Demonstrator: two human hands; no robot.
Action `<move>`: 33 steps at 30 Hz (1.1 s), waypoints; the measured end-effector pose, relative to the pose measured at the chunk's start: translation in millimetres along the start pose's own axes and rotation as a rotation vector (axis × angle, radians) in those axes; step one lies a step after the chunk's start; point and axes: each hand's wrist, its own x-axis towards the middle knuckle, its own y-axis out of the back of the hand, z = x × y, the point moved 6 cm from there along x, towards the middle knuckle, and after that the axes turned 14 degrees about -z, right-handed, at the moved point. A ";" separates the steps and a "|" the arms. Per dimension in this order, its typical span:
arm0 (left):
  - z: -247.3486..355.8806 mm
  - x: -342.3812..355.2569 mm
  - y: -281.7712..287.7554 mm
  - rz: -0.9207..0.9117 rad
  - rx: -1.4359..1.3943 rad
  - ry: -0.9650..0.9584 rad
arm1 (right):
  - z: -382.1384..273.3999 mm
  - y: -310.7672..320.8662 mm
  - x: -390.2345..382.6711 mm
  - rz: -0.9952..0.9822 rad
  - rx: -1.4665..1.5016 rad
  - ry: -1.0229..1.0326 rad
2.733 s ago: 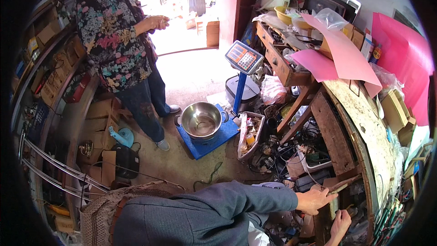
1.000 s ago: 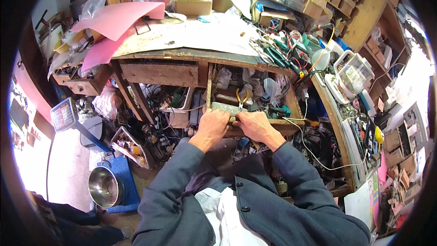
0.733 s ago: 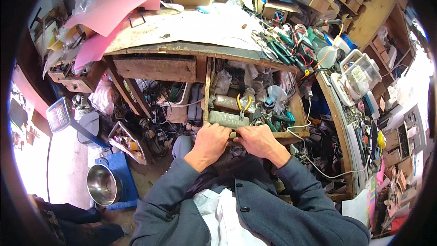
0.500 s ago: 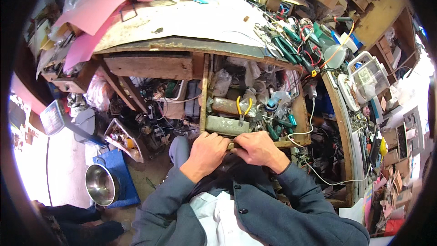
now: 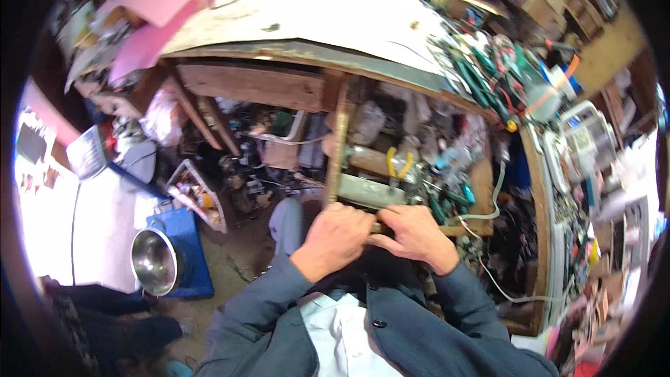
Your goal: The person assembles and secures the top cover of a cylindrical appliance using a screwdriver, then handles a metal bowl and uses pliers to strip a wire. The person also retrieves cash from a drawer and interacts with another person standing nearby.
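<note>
An open wooden drawer (image 5: 481, 188) juts from under the bench in front of me. My left hand (image 5: 340, 236) is closed over the middle of its front edge, fingers curled and mostly hidden. Right beside it, my right hand (image 5: 417, 236) grips the same edge, thumb pointing toward the left hand. Just beyond my knuckles lies a grey rectangular block (image 5: 370, 191) inside the drawer. Yellow-handled pliers (image 5: 399, 164) rest past it, next to a brown block (image 5: 366, 160). Clear plastic bags (image 5: 370, 122) and green-handled tools (image 5: 440, 209) fill much of the drawer.
A bench top (image 5: 314, 17) covered in white sheet spans the far side, with pliers and cables (image 5: 495, 73) heaped at its right. A pale cord (image 5: 499, 192) hangs by the drawer's right side. On the floor at left, a metal pot (image 5: 155, 262) sits by a blue board (image 5: 192, 251).
The whole view has shifted, so the bench and drawer appear farther right, with some blur. Both hands stay on the drawer's front edge.
</note>
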 end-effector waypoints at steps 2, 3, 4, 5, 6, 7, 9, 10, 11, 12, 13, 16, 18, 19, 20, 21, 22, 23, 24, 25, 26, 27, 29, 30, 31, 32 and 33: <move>-1.1 0.7 -5.9 0.033 -0.022 -0.045 | 0.3 2.3 0.9 -0.029 0.005 -0.009; -1.5 1.9 -7.6 0.038 -0.025 -0.051 | -0.3 2.6 2.8 -0.050 -0.012 -0.014; -1.7 1.7 -7.1 0.042 -0.029 -0.058 | -1.9 3.0 5.4 -0.071 -0.029 -0.019; -1.4 0.3 -4.0 0.036 -0.017 -0.048 | -2.8 3.6 9.2 -0.109 -0.035 -0.021; -2.3 1.7 -7.8 -0.038 -0.006 -0.042 | -3.5 4.3 12.6 -0.161 -0.031 -0.033; -7.6 3.9 -9.5 -0.076 -0.023 -0.047 | -6.0 8.0 18.6 -0.187 -0.040 -0.022; -11.3 6.9 -8.8 -0.124 -0.039 -0.076 | -8.2 11.7 26.0 -0.279 -0.031 -0.004; -14.0 11.0 -13.0 -0.152 -0.035 -0.105 | -8.1 13.1 30.1 -0.339 -0.015 0.011; -15.1 13.3 -15.0 -0.133 -0.062 -0.108 | -1.3 9.4 33.3 -0.446 -0.102 -0.050; -15.7 13.8 -17.2 -0.111 -0.081 -0.101 | 4.7 4.8 35.4 -0.484 -0.146 -0.060; -13.8 17.6 -18.1 -0.115 -0.103 -0.105 | 4.7 7.0 34.3 -0.510 -0.158 -0.090; -5.3 24.7 -14.9 -0.111 -0.121 -0.068 | 23.1 -2.0 29.6 -0.486 -0.107 -0.055; -5.2 26.5 -34.4 -0.024 -0.031 -0.088 | 46.2 -19.9 31.6 -0.470 -0.078 -0.010; -6.6 26.4 -37.7 -0.021 -0.007 -0.050 | 23.4 -4.6 30.5 -0.474 -0.106 0.024; -3.6 29.0 -39.9 -0.038 0.013 -0.040 | 4.2 7.5 23.3 -0.466 -0.115 0.032; -3.1 29.4 -40.4 -0.023 0.023 -0.030 | 7.6 5.7 25.7 -0.463 -0.109 0.032; -2.7 29.9 -40.5 -0.021 0.016 -0.027 | 13.9 1.2 24.9 -0.459 -0.101 0.024; -2.4 29.5 -38.5 -0.019 0.012 -0.020 | 16.0 0.2 25.8 -0.454 -0.092 0.022; -2.4 29.3 -37.7 -0.020 0.006 -0.017 | 16.4 0.6 27.0 -0.443 -0.108 0.033; -4.4 30.5 -39.7 -0.027 0.022 -0.013 | 16.3 1.2 27.1 -0.431 -0.124 0.041; -4.2 29.9 -37.4 -0.038 0.021 -0.010 | 15.7 1.9 26.6 -0.423 -0.134 0.041; -3.0 28.5 -33.4 -0.049 0.019 -0.009 | 14.3 2.1 27.0 -0.434 -0.120 0.044; -3.1 28.1 -31.7 -0.056 0.020 -0.010 | 4.2 10.3 25.8 -0.414 -0.119 0.024; -4.3 28.8 -33.0 -0.051 0.024 -0.011 | -0.6 13.6 25.6 -0.404 -0.118 0.015; -5.1 28.9 -33.3 -0.046 0.028 -0.011 | 0.1 12.9 25.5 -0.404 -0.122 0.006; -5.1 28.6 -32.0 -0.049 0.024 -0.012 | 1.5 12.1 25.0 -0.402 -0.129 -0.005; -5.0 28.0 -30.3 -0.051 0.019 -0.012 | 2.0 12.0 25.0 -0.401 -0.136 -0.015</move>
